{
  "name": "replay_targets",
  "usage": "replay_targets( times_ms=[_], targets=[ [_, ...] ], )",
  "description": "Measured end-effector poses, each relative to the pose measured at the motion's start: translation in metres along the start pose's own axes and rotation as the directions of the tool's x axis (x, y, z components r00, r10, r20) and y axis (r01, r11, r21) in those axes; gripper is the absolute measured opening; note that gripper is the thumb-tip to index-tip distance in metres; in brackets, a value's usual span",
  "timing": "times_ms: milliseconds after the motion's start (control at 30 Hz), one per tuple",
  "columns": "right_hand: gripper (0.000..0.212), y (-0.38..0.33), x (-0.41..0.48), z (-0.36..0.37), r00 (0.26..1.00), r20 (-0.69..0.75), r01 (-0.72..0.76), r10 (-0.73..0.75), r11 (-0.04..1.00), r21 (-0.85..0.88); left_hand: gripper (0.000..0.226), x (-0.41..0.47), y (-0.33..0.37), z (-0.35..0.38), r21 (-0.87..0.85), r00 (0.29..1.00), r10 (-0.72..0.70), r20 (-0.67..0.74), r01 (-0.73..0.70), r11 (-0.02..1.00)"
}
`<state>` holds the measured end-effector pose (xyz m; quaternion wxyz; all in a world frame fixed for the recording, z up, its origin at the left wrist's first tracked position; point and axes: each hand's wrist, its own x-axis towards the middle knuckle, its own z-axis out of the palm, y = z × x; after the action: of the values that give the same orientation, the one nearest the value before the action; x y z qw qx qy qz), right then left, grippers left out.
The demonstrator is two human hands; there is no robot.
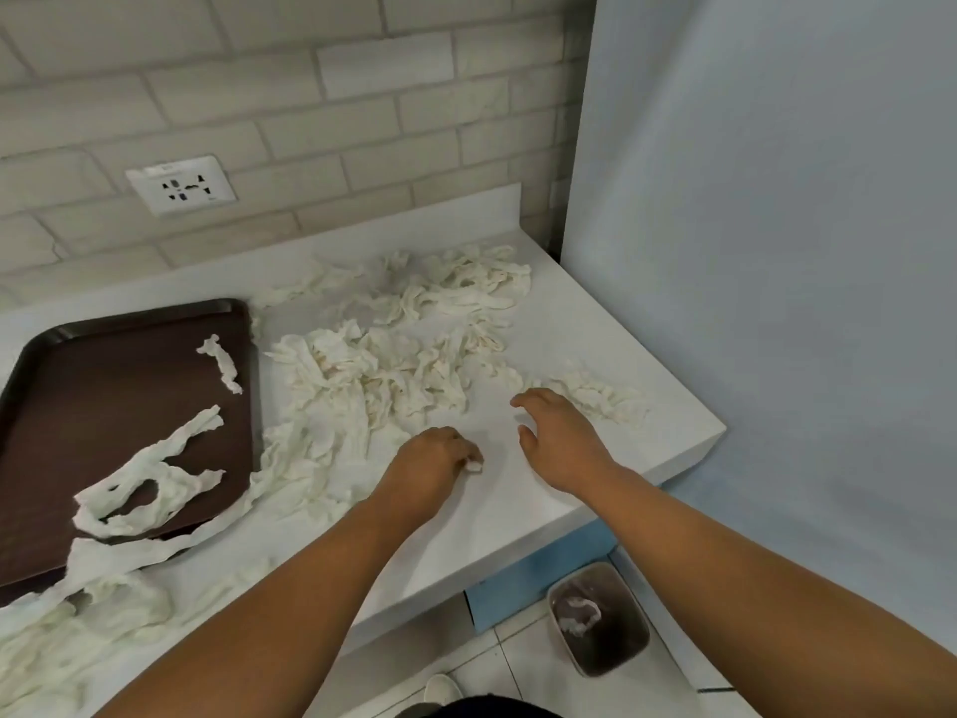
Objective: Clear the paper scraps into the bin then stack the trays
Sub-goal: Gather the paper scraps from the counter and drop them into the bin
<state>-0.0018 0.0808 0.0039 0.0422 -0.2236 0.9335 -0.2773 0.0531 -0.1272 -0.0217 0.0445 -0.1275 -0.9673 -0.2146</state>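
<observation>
Torn white paper scraps (393, 365) lie spread over the white counter (523, 515), in heaps at the back, middle and front left. A dark brown tray (103, 386) sits at the left with a few long scraps (150, 484) on it. My left hand (435, 458) rests on the counter with its fingers curled round a small white scrap (474, 465). My right hand (559, 437) hovers just to the right, fingers spread and relaxed, close to a small heap of scraps (600, 393). A grey bin (600, 619) stands on the floor below the counter's right end, with some paper inside.
A tiled wall with a white socket (181, 185) runs behind the counter. A pale blue wall (777, 251) closes off the right side. The counter's right corner ends at the front right, above the bin. A white shoe (443, 689) shows on the tiled floor.
</observation>
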Motion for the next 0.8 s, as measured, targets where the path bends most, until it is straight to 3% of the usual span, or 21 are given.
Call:
replay_targets(
  times_ms=[133,233,333,567,700,800],
  targets=[
    [0.047,-0.007,0.036,0.005,0.999,-0.031,-0.041,0.039,0.998,-0.051,0.024,0.025,-0.009,-0.035,-0.352,0.976,-0.187,-0.115,0.136,0.926],
    [0.054,-0.010,0.059,0.010,0.988,-0.008,-0.153,0.154,0.975,-0.162,0.017,0.044,-0.018,-0.061,-0.662,0.928,-0.370,-0.044,0.250,0.707],
    [0.057,-0.013,0.076,0.020,0.957,0.050,-0.259,0.285,0.921,-0.290,0.011,0.054,-0.031,-0.081,-0.825,0.907,-0.422,-0.009,0.231,0.516],
    [0.043,-0.021,0.093,0.033,0.941,0.017,-0.314,0.337,0.893,-0.323,0.011,0.068,-0.053,-0.103,-0.899,0.892,-0.452,0.024,0.217,0.381],
    [0.032,-0.019,0.094,0.032,0.954,-0.080,-0.298,0.287,0.930,-0.214,0.017,0.077,-0.049,-0.110,-0.927,0.899,-0.436,0.029,0.187,0.325],
    [0.029,-0.024,0.094,0.026,0.945,-0.177,-0.291,0.275,0.954,-0.071,0.027,0.091,-0.041,-0.118,-0.966,0.899,-0.425,0.102,0.192,0.174]
  ],
)
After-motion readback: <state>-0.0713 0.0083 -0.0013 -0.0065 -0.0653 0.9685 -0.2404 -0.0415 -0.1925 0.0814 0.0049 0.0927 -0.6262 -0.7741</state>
